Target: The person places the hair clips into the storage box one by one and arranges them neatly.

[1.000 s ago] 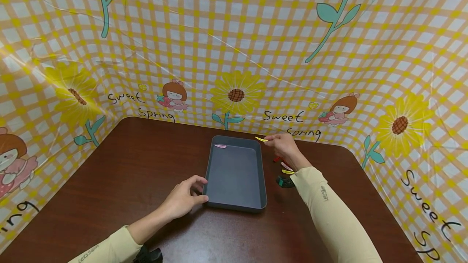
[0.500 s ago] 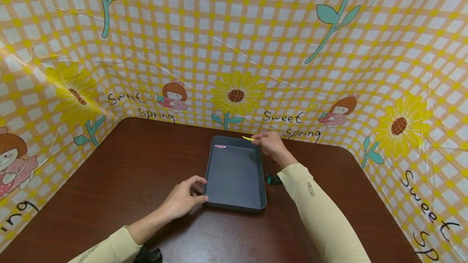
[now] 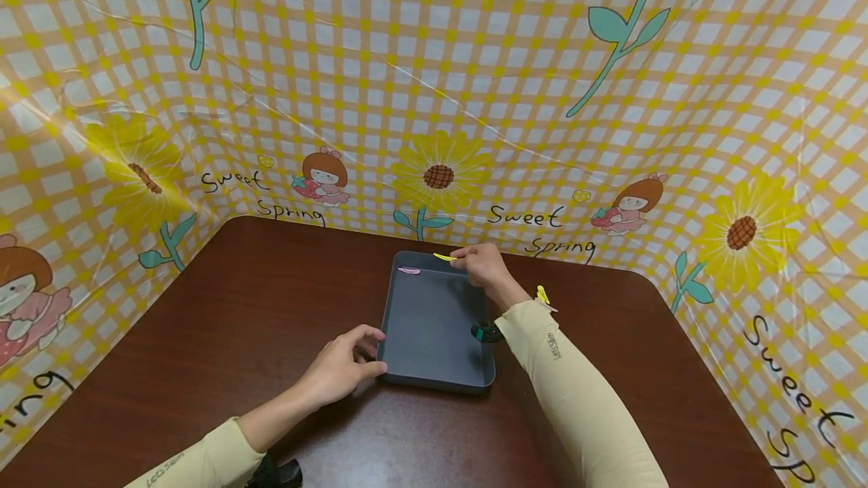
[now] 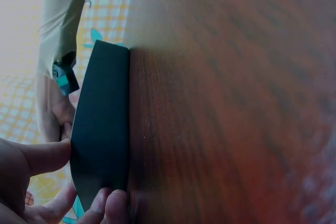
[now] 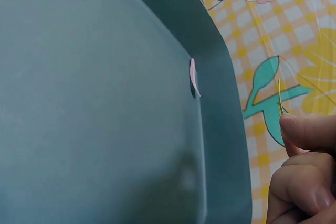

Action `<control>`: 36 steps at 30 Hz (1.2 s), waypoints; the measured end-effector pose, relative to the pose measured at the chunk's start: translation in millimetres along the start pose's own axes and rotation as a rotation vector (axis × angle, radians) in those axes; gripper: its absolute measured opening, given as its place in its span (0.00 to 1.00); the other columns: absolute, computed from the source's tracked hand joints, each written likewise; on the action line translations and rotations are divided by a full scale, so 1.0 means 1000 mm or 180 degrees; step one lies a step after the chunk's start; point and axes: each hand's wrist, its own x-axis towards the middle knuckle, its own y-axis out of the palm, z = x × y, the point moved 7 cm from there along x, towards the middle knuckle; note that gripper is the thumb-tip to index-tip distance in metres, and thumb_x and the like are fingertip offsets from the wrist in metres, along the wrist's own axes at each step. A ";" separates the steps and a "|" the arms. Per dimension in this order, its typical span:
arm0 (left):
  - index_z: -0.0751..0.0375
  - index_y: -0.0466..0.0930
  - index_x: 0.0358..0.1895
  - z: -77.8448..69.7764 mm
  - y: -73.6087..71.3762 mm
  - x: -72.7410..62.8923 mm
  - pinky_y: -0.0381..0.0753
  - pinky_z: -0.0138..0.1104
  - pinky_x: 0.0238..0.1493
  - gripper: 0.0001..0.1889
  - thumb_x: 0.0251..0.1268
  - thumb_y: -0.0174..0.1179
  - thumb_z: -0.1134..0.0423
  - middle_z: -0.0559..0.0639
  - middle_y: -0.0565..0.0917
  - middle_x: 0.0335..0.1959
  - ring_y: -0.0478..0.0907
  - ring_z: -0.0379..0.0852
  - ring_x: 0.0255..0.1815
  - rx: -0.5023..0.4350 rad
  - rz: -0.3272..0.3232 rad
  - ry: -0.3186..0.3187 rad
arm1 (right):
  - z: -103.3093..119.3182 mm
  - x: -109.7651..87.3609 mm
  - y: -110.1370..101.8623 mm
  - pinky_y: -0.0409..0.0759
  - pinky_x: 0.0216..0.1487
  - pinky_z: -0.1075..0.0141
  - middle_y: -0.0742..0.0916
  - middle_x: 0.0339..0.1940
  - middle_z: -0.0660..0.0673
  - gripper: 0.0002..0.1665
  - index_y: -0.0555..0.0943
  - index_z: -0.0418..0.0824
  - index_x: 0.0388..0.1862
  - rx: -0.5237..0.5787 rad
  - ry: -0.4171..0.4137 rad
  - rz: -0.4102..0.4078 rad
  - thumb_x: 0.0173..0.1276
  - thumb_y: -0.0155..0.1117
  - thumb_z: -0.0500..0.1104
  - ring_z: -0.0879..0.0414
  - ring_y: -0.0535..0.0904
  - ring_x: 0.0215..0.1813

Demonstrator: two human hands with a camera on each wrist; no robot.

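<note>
My right hand (image 3: 483, 266) pinches a yellow hair clip (image 3: 444, 257) by one end, over the far end of a dark grey rectangular tray (image 3: 434, 382). In the right wrist view the clip shows edge-on between thumb and finger, above the tray's rim. Inside the tray, a pink hair clip (image 5: 193, 77) lies against the far wall, toward the left corner. At the near left corner, my left hand (image 3: 342, 367) holds the tray's edge. The left wrist view has its thumb (image 4: 50, 157) on the rim and fingertips (image 4: 116, 203) against the outer wall.
To the right of the tray, another yellow hair clip (image 3: 542, 294) and a pale clip (image 3: 546, 306) show partly behind my right sleeve (image 3: 570, 375). A patterned cloth (image 3: 434, 96) rises around the brown table's (image 3: 291, 277) back and sides.
My right hand has carried the yellow hair clip left, from beside the tray's far right corner to over its far end. The left hand and the tray stay put.
</note>
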 end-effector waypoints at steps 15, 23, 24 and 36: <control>0.57 0.78 0.58 0.001 0.001 0.000 0.76 0.39 0.36 0.22 0.62 0.70 0.61 0.55 0.82 0.45 0.78 0.44 0.37 0.0006 0.0022 0.0029 | -0.005 0.013 0.029 0.54 0.16 0.68 0.63 0.08 0.56 0.12 0.85 0.33 0.49 0.0057 0.0051 -0.0202 0.68 0.67 0.35 0.62 0.50 0.11; 0.57 0.78 0.58 0.000 0.001 0.000 0.77 0.39 0.37 0.22 0.62 0.70 0.61 0.56 0.82 0.45 0.78 0.44 0.38 0.0009 0.0019 0.0039 | -0.011 0.020 0.044 0.54 0.15 0.68 0.66 0.08 0.55 0.11 0.87 0.35 0.47 0.0004 0.0078 -0.0242 0.66 0.67 0.33 0.61 0.51 0.11; 0.57 0.77 0.58 0.000 0.001 0.000 0.77 0.39 0.37 0.22 0.62 0.70 0.61 0.56 0.82 0.45 0.78 0.44 0.38 0.0007 0.0020 0.0042 | -0.012 0.021 0.046 0.54 0.15 0.68 0.65 0.08 0.55 0.11 0.87 0.35 0.47 -0.0005 0.0085 -0.0247 0.66 0.67 0.33 0.61 0.52 0.11; 0.57 0.78 0.58 0.001 0.000 0.001 0.77 0.39 0.36 0.22 0.62 0.71 0.61 0.56 0.82 0.44 0.79 0.44 0.37 -0.0006 0.0026 0.0047 | -0.019 0.028 0.061 0.55 0.15 0.67 0.65 0.08 0.54 0.10 0.88 0.38 0.47 -0.0189 0.0096 -0.0244 0.67 0.67 0.35 0.61 0.52 0.11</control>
